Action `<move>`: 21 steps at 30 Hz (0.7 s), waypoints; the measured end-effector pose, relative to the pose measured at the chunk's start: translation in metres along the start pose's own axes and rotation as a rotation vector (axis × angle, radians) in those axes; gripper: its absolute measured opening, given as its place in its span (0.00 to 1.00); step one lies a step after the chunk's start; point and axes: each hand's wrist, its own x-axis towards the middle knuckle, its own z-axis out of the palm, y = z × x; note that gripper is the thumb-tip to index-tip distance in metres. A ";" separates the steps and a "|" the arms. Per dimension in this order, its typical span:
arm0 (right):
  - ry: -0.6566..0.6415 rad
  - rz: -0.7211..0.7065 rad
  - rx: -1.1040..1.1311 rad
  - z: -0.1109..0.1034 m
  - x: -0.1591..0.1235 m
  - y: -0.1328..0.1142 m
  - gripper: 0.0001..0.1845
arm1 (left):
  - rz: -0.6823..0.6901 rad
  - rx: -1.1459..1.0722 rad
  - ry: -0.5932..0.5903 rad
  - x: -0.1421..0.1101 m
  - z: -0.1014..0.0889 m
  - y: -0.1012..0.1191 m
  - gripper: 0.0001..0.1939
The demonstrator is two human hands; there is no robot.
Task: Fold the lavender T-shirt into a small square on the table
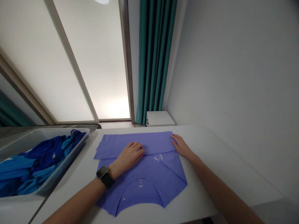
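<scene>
A purple T-shirt (137, 168) lies on the white table with its neckline toward me. Its hem end is folded back over the body, making a band across the far half. My left hand (131, 154), with a dark watch on the wrist, rests on the shirt by the edge of that band, its fingers slightly bent and holding nothing. At the band's right end, my right hand (182, 147) touches the cloth with its fingers apart. A small white logo (158, 158) shows just below the fold.
A white plastic basket (87, 134) holding blue clothes (50, 152) stands on the left. Beyond the white table (198, 186) are a small white cabinet (160, 118), a green curtain (155, 59) and frosted sliding panels (93, 62). A pale wall (238, 77) runs along the right.
</scene>
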 end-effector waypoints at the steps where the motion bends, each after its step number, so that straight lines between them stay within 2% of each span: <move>1: 0.008 -0.023 0.034 -0.004 -0.004 0.001 0.24 | 0.036 0.005 -0.007 0.011 -0.001 0.006 0.08; 5: 0.019 -0.073 0.150 -0.018 -0.025 0.000 0.21 | 0.167 0.015 -0.050 0.042 0.003 0.023 0.05; 8: -0.009 -0.099 0.189 -0.023 -0.036 -0.006 0.24 | 0.215 0.014 -0.057 0.053 0.010 0.029 0.05; 11: -0.038 -0.100 0.169 -0.026 -0.039 -0.014 0.26 | 0.237 0.013 -0.056 0.057 0.016 0.030 0.06; 17: 0.046 -0.106 0.166 -0.027 -0.035 -0.014 0.11 | 0.214 -0.006 -0.061 0.057 0.019 0.030 0.05; 21: 0.088 -0.080 0.171 -0.026 -0.030 -0.011 0.11 | 0.175 -0.086 -0.070 0.058 0.012 0.034 0.06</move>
